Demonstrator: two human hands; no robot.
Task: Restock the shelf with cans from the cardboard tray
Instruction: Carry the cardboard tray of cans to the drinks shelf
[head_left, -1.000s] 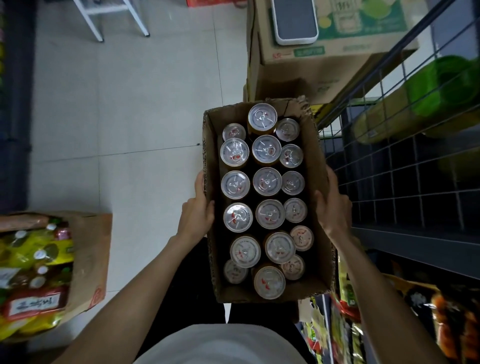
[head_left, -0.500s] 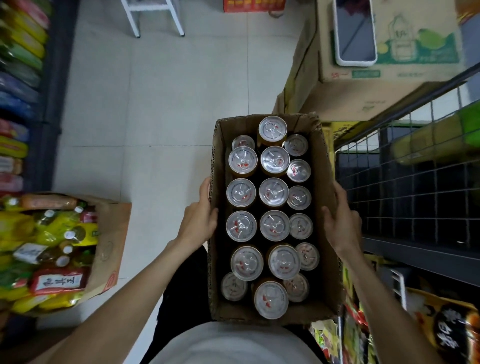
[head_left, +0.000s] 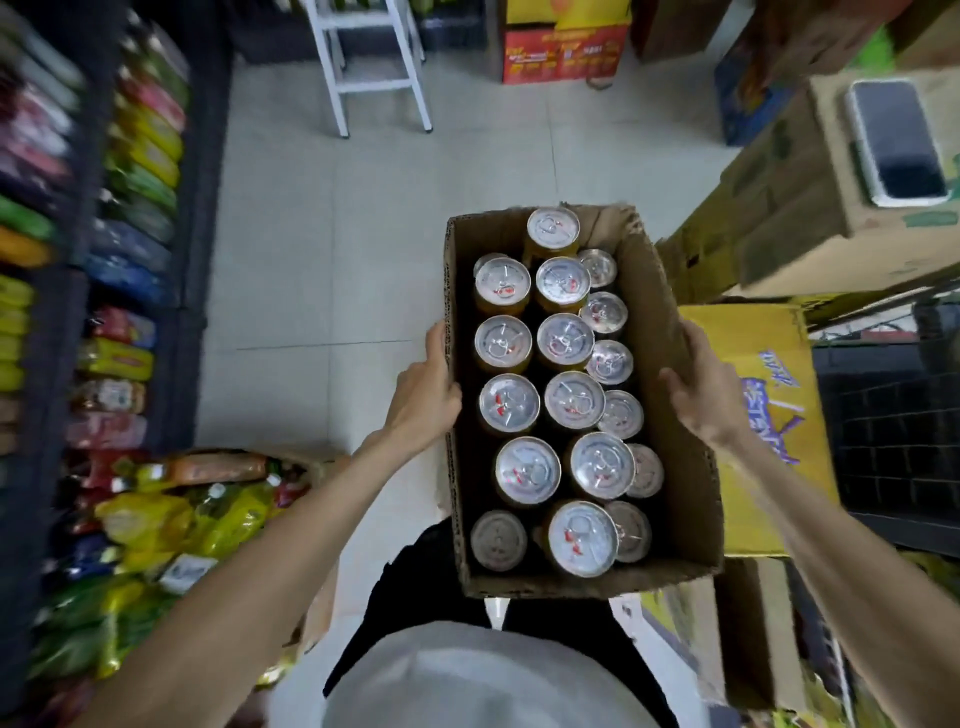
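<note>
The cardboard tray (head_left: 670, 415) is held off the tiled floor (head_left: 332, 249) in front of the person's body, its long axis running away from them. The left hand (head_left: 423, 397) grasps the tray's left wall, thumb along the top edge and fingers hidden down the outside. The right hand (head_left: 701, 389) grips the right wall, its fingers curled against the cardboard.

Inside the tray stand the cans (head_left: 563, 340), upright, silver pull-tab lids facing up, in roughly three rows; some sit higher than their neighbours. Orange can bodies show at the far end. The right-hand row is partly hidden behind the middle row.

To the left, shelving (head_left: 130, 171) carries coloured packets, blurred. A carton of bottled drinks (head_left: 171, 519) sits on the floor at lower left. A white step stool (head_left: 371, 67) stands at the far end of the aisle, with a red and yellow box (head_left: 566, 47) beside it. On the right, a yellow box (head_left: 763, 415) lies just beyond the tray, next to a dark wire rack (head_left: 893, 431). A phone (head_left: 901, 140) rests face up on a stacked brown carton (head_left: 789, 182).
</note>
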